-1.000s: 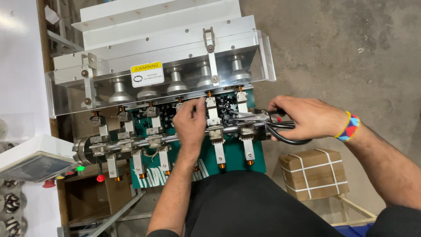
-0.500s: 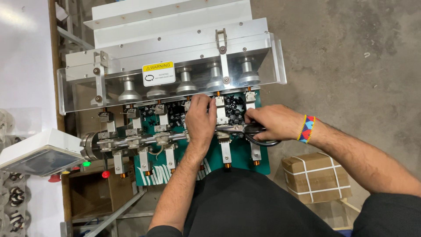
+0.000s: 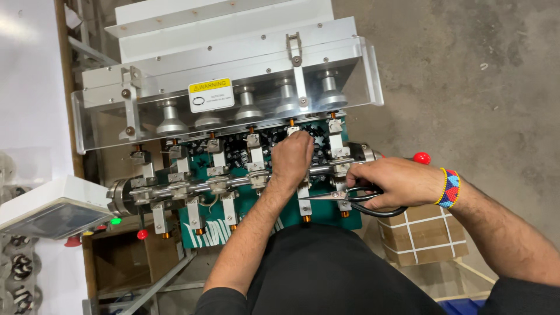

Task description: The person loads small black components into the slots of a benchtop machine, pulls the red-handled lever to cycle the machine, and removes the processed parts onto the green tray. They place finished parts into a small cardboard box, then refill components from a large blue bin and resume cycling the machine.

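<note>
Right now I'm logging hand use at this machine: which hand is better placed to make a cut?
Right, probably: the right hand holds the black-handled scissors, blades pointing at the machine's clamps, while the left hand rests among them.

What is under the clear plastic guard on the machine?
Under the clear guard stand five silver spools in a row. A yellow and white label covers part of one.

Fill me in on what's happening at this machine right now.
A person stands over a metal machine with a row of clamps on a horizontal shaft. The left hand reaches in among the small dark parts on the green bed, near the upper end of one clamp. The right hand, with a beaded wristband, holds black-handled scissors whose blades point left toward the clamps. A taped cardboard box sits beside the machine.
</note>
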